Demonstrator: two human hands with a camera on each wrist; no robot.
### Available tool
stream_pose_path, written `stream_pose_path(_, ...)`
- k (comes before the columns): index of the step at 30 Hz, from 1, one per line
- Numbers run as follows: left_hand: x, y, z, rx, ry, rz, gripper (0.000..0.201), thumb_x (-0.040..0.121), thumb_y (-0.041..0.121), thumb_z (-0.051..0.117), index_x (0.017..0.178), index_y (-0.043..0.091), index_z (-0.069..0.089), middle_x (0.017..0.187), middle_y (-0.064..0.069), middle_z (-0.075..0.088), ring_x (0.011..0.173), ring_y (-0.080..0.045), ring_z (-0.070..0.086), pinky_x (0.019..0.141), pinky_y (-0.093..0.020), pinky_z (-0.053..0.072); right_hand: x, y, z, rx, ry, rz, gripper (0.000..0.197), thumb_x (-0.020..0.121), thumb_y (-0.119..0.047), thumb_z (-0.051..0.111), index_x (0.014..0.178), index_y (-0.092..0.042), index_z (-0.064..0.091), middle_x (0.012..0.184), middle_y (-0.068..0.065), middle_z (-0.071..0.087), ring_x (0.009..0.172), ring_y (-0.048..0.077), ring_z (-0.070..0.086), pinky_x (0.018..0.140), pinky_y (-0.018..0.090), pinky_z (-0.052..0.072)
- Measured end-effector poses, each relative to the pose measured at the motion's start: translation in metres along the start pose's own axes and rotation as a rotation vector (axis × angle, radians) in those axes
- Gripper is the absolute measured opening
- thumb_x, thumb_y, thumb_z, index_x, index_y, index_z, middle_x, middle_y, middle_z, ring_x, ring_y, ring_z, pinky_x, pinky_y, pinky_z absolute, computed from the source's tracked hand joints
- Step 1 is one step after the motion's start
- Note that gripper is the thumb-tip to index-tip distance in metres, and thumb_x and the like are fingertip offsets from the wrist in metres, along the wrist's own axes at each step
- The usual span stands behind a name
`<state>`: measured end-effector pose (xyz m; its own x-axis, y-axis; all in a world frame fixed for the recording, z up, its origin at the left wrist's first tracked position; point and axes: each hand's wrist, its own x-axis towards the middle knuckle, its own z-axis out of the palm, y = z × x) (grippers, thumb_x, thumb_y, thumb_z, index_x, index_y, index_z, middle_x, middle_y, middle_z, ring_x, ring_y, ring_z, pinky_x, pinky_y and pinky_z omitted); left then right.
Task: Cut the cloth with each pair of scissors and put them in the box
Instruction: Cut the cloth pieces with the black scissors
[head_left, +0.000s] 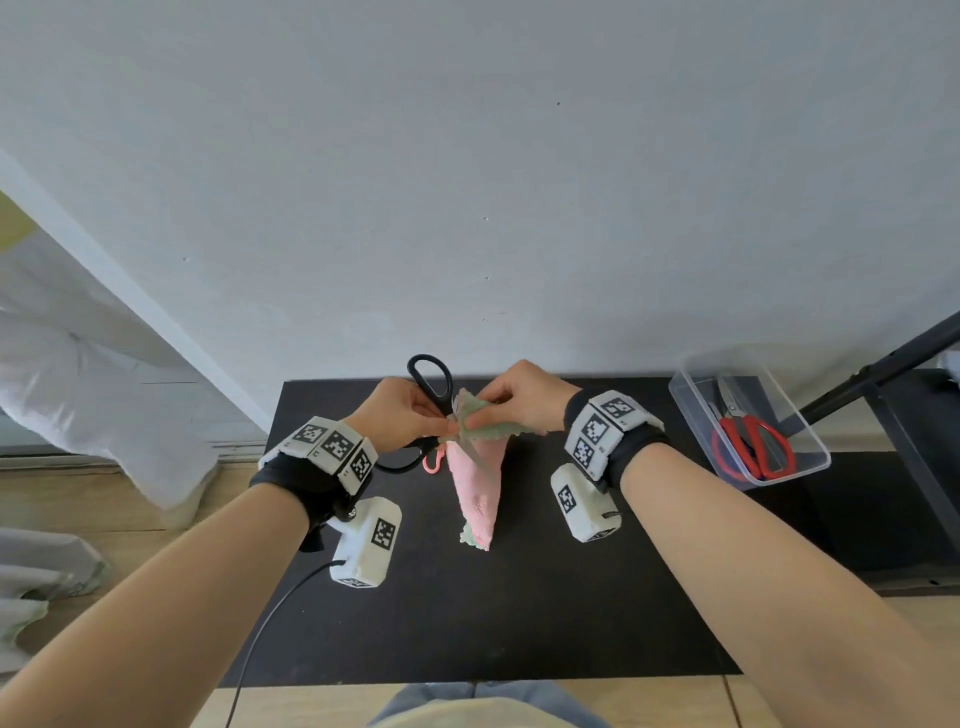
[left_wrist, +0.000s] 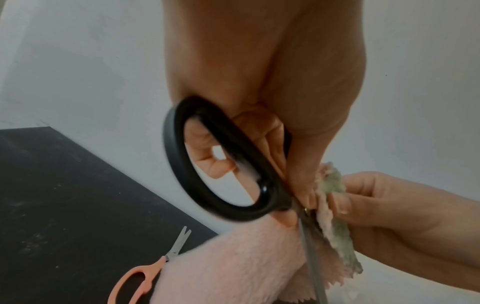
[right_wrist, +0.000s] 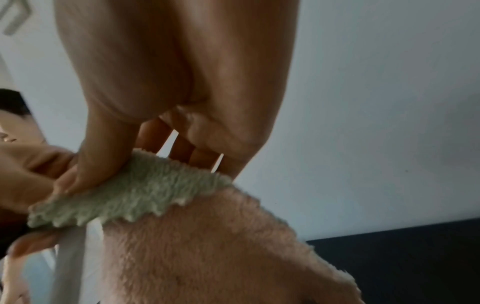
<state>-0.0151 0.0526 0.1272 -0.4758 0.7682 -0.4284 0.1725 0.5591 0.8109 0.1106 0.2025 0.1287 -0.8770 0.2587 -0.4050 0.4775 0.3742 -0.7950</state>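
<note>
My left hand (head_left: 415, 415) grips black-handled scissors (head_left: 428, 382) near their pivot, one handle loop (left_wrist: 215, 164) standing up empty. Their blades (left_wrist: 313, 259) point down along the top of a pink and green cloth (head_left: 475, 493). My right hand (head_left: 519, 397) pinches the cloth's upper green edge (right_wrist: 135, 197) between thumb (right_wrist: 98, 164) and fingers, so the cloth hangs down to the black mat (head_left: 519, 623). Small orange-handled scissors (left_wrist: 145, 275) lie on the mat, partly under the cloth. A clear plastic box (head_left: 693, 415) at the right holds red-handled scissors (head_left: 753, 449).
A white wall rises straight behind the mat. A black stand bar (head_left: 883, 374) slants over the box's far right side. White fabric (head_left: 78, 389) hangs at the left over a wooden floor. A cable (head_left: 270, 618) trails from the left wrist camera.
</note>
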Motion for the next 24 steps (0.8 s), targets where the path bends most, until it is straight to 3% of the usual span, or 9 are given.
stream_pose_path(5, -0.003, 0.001, -0.003, -0.030, -0.023, 0.020, 0.007, 0.075, 0.006, 0.078, 0.076, 0.007, 0.070, 0.063, -0.002, 0.072, 0.058, -0.012, 0.069, 0.060, -0.018, 0.054, 0.004, -0.005, 0.007, -0.104, -0.048, -0.007, 0.027, 0.077, -0.024, 0.078, 0.094, -0.003, 0.074, 0.070, 0.001, 0.062, 0.055, 0.003, 0.051, 0.051, 0.013, 0.040)
stream_pose_path(8, -0.004, -0.001, -0.007, -0.021, -0.030, 0.011, 0.008, 0.075, 0.008, 0.078, 0.075, 0.006, 0.070, 0.065, -0.003, 0.073, 0.060, -0.010, 0.069, 0.060, -0.015, 0.053, 0.000, 0.001, 0.003, -0.126, -0.040, 0.012, 0.027, 0.078, -0.025, 0.077, 0.095, -0.004, 0.074, 0.071, 0.001, 0.063, 0.053, 0.002, 0.051, 0.045, 0.009, 0.039)
stream_pose_path(11, -0.003, -0.003, -0.008, 0.011, -0.002, 0.012, 0.009, 0.074, 0.007, 0.078, 0.078, 0.004, 0.070, 0.074, -0.007, 0.073, 0.064, -0.011, 0.069, 0.062, -0.014, 0.052, -0.003, 0.005, -0.002, -0.121, -0.040, 0.035, 0.023, 0.080, -0.024, 0.075, 0.095, -0.006, 0.074, 0.074, 0.003, 0.065, 0.054, 0.003, 0.053, 0.047, 0.010, 0.045)
stream_pose_path(13, -0.001, -0.005, -0.008, 0.030, -0.001, 0.016, 0.008, 0.075, 0.007, 0.077, 0.078, 0.005, 0.071, 0.076, -0.007, 0.073, 0.063, -0.008, 0.069, 0.063, -0.012, 0.052, -0.004, 0.009, -0.004, -0.114, -0.049, 0.060, 0.021, 0.081, -0.026, 0.074, 0.094, -0.009, 0.074, 0.077, 0.008, 0.066, 0.055, 0.007, 0.057, 0.056, 0.020, 0.053)
stream_pose_path(15, -0.001, -0.006, -0.007, 0.032, -0.008, 0.015, 0.008, 0.075, 0.008, 0.078, 0.078, 0.006, 0.071, 0.078, -0.008, 0.074, 0.064, -0.008, 0.069, 0.064, -0.013, 0.053, -0.005, 0.014, -0.004, -0.118, -0.051, 0.079, 0.022, 0.080, -0.030, 0.074, 0.092, -0.012, 0.075, 0.086, 0.018, 0.068, 0.064, 0.029, 0.063, 0.067, 0.043, 0.060)
stream_pose_path(17, -0.001, -0.006, -0.007, 0.026, -0.013, 0.015, 0.007, 0.075, 0.007, 0.077, 0.077, 0.006, 0.071, 0.077, -0.008, 0.074, 0.066, -0.012, 0.070, 0.064, -0.014, 0.054, -0.006, 0.018, -0.005, -0.125, -0.048, 0.082, 0.022, 0.078, -0.033, 0.074, 0.091, -0.015, 0.075, 0.089, 0.020, 0.069, 0.073, 0.044, 0.065, 0.067, 0.057, 0.056)
stream_pose_path(21, 0.000, -0.003, -0.005, 0.040, -0.033, 0.016, 0.009, 0.076, 0.006, 0.076, 0.072, 0.010, 0.070, 0.064, 0.003, 0.072, 0.060, -0.008, 0.069, 0.058, -0.012, 0.051, -0.010, 0.021, -0.007, -0.115, -0.051, 0.079, 0.020, 0.080, -0.035, 0.072, 0.092, -0.019, 0.075, 0.089, 0.016, 0.070, 0.077, 0.042, 0.066, 0.072, 0.056, 0.055)
stream_pose_path(24, 0.001, -0.005, -0.006, 0.048, -0.031, 0.018, 0.008, 0.076, 0.007, 0.077, 0.074, 0.012, 0.071, 0.066, 0.004, 0.072, 0.063, -0.008, 0.069, 0.061, -0.011, 0.051, -0.013, 0.023, -0.009, -0.098, -0.038, 0.087, 0.015, 0.081, -0.035, 0.072, 0.090, -0.022, 0.074, 0.090, 0.011, 0.071, 0.085, 0.038, 0.066, 0.078, 0.052, 0.056)
